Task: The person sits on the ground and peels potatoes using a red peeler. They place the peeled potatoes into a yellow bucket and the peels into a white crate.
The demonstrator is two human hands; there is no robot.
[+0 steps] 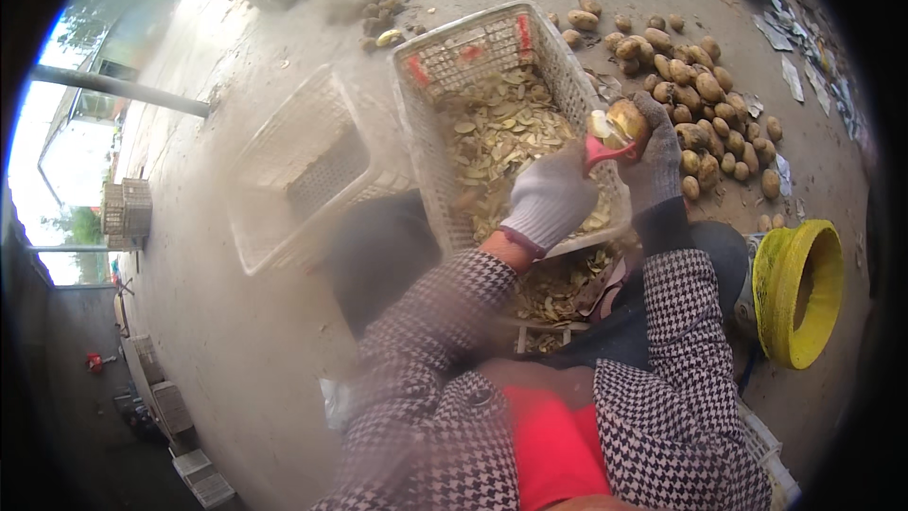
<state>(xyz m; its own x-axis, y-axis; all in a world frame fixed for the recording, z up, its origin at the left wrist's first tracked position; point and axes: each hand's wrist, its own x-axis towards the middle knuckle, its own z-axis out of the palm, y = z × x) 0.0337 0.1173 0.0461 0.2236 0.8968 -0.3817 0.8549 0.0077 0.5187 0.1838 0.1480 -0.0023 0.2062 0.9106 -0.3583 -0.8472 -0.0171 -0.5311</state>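
My left hand (pixel 555 188), in a pale knitted glove, grips a red-handled peeler (pixel 608 152). The peeler lies against a potato (pixel 628 120), whose skin is partly off, showing pale flesh. That potato is held in my right hand (pixel 656 145), which wears a dirtier grey glove. Both hands are above the right side of a white plastic crate (pixel 413 145) with red marks. Potato peelings (pixel 504 124) cover the crate's bottom. More peelings (pixel 553 291) lie below its near edge, between my legs.
Many unpeeled potatoes (pixel 709 89) are heaped on the concrete floor at right; a smaller group (pixel 383 3) lies farther off. Another white crate (pixel 312 103), blurred, stands at left. Near my right knee is a yellow round container (pixel 770 291). Stacked crates (pixel 126 213) stand far left.
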